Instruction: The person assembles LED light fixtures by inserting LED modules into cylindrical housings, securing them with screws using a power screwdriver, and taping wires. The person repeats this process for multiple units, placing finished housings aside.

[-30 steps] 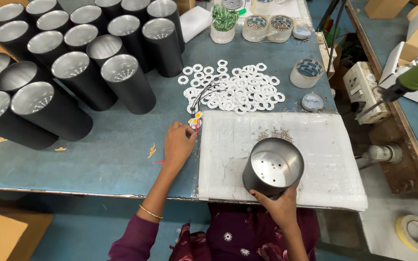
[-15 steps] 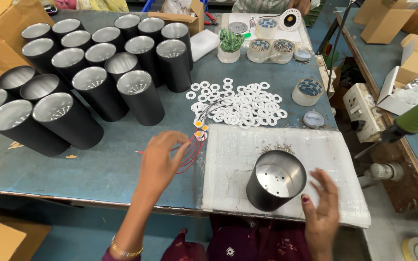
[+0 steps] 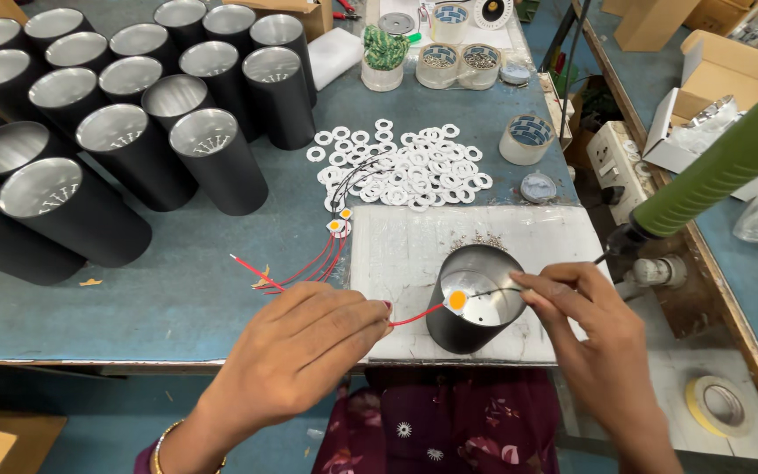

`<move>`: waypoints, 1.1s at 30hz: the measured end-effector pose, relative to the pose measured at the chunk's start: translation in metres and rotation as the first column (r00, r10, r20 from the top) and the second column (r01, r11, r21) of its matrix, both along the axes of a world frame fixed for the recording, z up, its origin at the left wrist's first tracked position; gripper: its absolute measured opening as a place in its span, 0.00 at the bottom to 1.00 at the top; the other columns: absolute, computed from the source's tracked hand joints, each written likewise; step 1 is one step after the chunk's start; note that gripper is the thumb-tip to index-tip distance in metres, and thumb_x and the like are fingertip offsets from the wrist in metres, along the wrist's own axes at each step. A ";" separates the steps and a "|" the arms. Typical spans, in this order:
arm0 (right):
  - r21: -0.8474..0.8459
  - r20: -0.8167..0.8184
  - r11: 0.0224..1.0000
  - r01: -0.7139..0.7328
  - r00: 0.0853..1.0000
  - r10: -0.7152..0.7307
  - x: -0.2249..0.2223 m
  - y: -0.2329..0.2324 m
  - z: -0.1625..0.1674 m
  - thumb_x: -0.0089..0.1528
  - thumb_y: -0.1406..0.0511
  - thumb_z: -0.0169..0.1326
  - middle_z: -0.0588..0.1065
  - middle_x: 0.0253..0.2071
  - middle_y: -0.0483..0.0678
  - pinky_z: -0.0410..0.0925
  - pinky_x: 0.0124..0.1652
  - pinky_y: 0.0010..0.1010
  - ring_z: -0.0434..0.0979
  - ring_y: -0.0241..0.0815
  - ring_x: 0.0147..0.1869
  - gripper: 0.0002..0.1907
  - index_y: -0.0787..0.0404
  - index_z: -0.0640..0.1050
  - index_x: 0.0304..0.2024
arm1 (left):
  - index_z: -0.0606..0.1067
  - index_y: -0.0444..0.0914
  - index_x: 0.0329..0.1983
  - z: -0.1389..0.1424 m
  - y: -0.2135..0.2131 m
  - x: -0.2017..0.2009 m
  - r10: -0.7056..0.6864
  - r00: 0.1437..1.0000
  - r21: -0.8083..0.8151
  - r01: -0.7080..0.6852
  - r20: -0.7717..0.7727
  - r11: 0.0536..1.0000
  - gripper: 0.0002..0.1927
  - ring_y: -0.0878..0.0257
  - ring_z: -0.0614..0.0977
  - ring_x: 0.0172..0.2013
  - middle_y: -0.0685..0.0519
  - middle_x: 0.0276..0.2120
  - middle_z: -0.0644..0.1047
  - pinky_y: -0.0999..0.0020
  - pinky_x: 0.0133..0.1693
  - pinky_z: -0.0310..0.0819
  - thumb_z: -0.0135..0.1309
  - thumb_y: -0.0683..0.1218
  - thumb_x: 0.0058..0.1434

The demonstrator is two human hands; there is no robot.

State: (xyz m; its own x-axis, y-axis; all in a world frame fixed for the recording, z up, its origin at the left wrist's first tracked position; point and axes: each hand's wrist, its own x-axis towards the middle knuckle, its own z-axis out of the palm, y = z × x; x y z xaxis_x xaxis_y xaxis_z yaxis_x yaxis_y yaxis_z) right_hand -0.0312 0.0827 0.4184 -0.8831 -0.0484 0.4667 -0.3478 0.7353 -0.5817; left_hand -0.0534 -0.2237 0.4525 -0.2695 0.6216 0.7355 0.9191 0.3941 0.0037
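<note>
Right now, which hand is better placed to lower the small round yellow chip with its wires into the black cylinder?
The right hand. It pinches the black wire beside the yellow chip, directly above the open black cylinder. The left hand holds the red wire farther out, beside the cylinder rather than over it.

Maroon floral dress (image 3: pixel 449 430) (gold bangle (image 3: pixel 161 443)).

hands (image 3: pixel 309 347) w/ wired LED chip (image 3: pixel 457 300), black can (image 3: pixel 473 298)
</note>
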 end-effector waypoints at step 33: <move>-0.320 0.003 0.930 0.179 0.982 -0.188 0.000 0.023 -0.016 0.62 0.76 0.58 0.82 0.42 0.51 0.75 0.39 0.24 0.84 0.37 0.39 0.10 0.71 0.81 0.46 | 0.75 0.31 0.39 -0.130 0.133 -0.099 -0.494 0.396 0.617 -0.293 0.774 0.731 0.05 0.69 0.83 0.46 0.50 0.47 0.83 0.70 0.53 0.77 0.55 0.39 0.65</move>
State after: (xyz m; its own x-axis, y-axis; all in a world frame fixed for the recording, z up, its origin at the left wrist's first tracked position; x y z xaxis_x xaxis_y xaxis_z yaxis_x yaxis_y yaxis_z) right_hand -0.0307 0.1057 0.4025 -0.8495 0.2675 0.4547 -0.2432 0.5662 -0.7875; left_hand -0.1527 -0.0905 0.3222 -0.9290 0.2406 0.2813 0.2456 -0.1678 0.9547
